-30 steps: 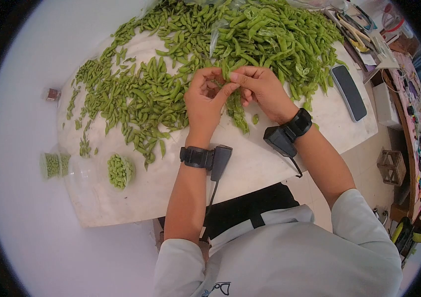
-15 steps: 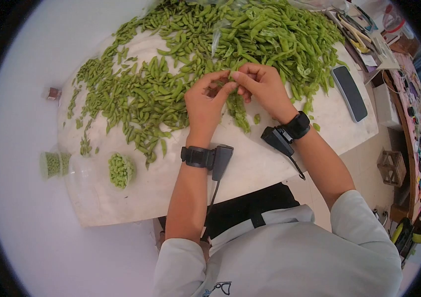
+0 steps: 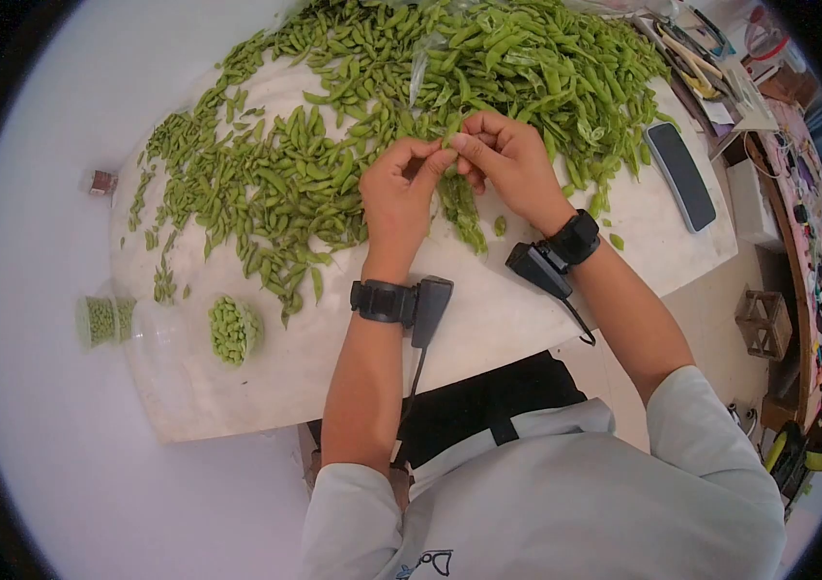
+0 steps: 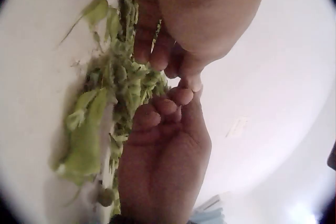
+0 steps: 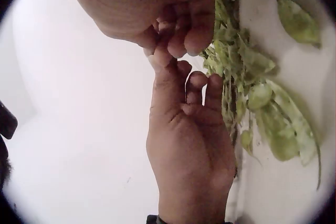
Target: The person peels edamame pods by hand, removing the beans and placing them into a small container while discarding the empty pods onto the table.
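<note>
In the head view, the left hand (image 3: pixel 399 193) and right hand (image 3: pixel 519 172) meet fingertip to fingertip over the table's middle. Between them, thumbs and index fingers pinch a green soybean pod (image 3: pixel 451 133), which the fingers mostly cover in both wrist views. Just under the hands lie split, flattened pods (image 3: pixel 462 217), with opened pods (image 5: pixel 281 124) showing large in the right wrist view. Whole pods (image 3: pixel 304 174) spread over the table to the left of the hands. Pale green shelled beans (image 3: pixel 234 329) fill a clear tub in front, to the left of the left forearm.
A tall heap of bright green pods (image 3: pixel 546 77) with some clear plastic stands beyond the right hand. A phone (image 3: pixel 679 177) lies near the table's right edge. At the left are a clear container (image 3: pixel 161 338) and a wall. Tools (image 3: pixel 691 63) lie at the back right.
Both hands stay together near the same spot, with their fingertips shifting slightly. The right hand has moved a little up and left. The heaps and tub have not moved.
</note>
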Motion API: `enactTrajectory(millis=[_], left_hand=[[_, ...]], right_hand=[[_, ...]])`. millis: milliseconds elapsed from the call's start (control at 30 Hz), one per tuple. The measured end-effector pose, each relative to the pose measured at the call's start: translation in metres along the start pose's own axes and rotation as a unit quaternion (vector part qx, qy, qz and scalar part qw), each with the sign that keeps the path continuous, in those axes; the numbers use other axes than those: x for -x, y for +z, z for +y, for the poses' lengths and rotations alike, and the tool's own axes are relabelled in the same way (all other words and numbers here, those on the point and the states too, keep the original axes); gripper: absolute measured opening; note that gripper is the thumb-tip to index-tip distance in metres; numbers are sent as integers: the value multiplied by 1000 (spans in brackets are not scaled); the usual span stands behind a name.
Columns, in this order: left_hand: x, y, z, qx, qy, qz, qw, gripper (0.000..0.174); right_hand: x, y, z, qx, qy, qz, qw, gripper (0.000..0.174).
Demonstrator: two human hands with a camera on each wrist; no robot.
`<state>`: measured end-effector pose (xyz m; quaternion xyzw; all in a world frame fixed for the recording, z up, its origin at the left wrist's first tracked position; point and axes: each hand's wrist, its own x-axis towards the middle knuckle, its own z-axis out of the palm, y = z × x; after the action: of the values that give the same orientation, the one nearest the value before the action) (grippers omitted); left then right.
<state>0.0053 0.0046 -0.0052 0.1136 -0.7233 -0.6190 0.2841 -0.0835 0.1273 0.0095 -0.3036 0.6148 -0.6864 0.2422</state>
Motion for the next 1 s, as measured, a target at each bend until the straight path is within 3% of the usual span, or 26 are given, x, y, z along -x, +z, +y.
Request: enactTrajectory(millis=[367, 467, 1000], left_hand=[[-2, 3, -1, 144, -33, -29, 989, 12], [-1, 3, 6, 158, -79, -15, 984, 13], [-1, 0, 2, 185, -46, -10, 982, 6]], right_hand=[[0, 0, 3, -82, -20, -20, 996, 14], [-2, -1, 6, -55, -28, -10, 998, 13], [3, 5, -1, 67, -24, -16, 997, 9]])
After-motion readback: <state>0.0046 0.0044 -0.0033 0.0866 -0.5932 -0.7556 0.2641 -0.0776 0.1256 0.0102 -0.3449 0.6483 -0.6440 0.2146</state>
